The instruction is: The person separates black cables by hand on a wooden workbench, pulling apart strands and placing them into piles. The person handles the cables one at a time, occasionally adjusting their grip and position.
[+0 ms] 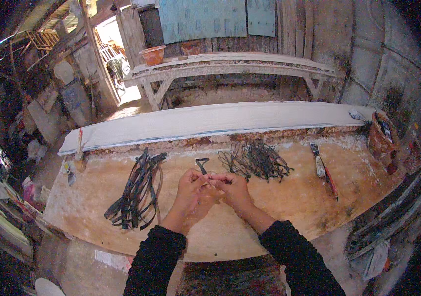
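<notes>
My two hands meet over the middle of the wooden tabletop [289,217]. A short black strip [202,164] rises from between their fingertips, its upper end folded into a small loop. Closed fingers of my left hand [193,196] grip the strip. Pinched against them, my right hand [236,191] also has its fingertips at the strip; its exact hold is partly hidden. To the left lies a loose bundle of long black flat strips [139,190]. Beyond my right hand is a tangled heap of thin black cords [259,160].
A red-handled tool [325,172] lies on the right, near a brown container [383,135]. Along the table's far side runs a long whitish board [210,121]. Upright at the left stands a thin brush-like tool [80,148]. Farther back, an orange basin [152,55] rests on a bench [230,66].
</notes>
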Demonstrator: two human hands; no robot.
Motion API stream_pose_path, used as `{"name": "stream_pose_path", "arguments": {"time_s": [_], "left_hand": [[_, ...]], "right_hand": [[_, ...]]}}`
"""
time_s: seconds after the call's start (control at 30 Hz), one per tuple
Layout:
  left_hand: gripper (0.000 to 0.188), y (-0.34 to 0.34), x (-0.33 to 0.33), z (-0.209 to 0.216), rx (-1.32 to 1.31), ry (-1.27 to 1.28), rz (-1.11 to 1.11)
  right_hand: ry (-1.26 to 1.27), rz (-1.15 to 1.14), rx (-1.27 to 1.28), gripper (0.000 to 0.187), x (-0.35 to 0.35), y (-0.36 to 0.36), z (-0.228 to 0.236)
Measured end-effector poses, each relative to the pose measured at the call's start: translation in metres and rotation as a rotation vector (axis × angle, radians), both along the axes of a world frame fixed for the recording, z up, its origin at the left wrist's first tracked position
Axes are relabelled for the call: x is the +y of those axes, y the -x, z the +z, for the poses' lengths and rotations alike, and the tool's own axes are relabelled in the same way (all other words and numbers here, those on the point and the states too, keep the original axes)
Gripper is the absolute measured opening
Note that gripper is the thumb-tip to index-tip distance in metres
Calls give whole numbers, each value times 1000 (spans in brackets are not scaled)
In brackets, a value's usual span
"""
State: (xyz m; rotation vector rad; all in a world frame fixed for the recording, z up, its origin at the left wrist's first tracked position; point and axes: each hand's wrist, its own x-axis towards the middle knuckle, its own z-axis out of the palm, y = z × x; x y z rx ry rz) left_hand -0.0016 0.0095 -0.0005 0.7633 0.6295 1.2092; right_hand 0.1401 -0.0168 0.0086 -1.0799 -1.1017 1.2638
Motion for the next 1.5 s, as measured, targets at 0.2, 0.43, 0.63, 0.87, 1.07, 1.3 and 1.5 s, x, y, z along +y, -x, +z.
{"name": "stream_pose_path", "arguments": {"time_s": [0.2,0.43,0.63,0.87,1.07,1.3,1.5], "left_hand": [[10,1,8,-12,66,-56,12],[15,3,12,-19,123,-82,-34],[17,6,13,-15,233,-138,-25],[16,3,8,-8,179,-122,-56],[11,0,4,-1,177,-86,-86],[8,4,4,-6,135,-41,-66],[9,6,2,-4,235,-64,-59]], "right_hand": [[-157,5,-185,15,8,-3,-15],[-101,91,-93,11,14,-4,-24],[129,135,159,12,7,-1,-7],[99,112,287,11,3,-2,-7],[-375,-150,-427,6,5,-5,-18],[-835,-131,-725,18,-2,-9,-3],[-772,58,-573,26,-8,-10,10]]}}
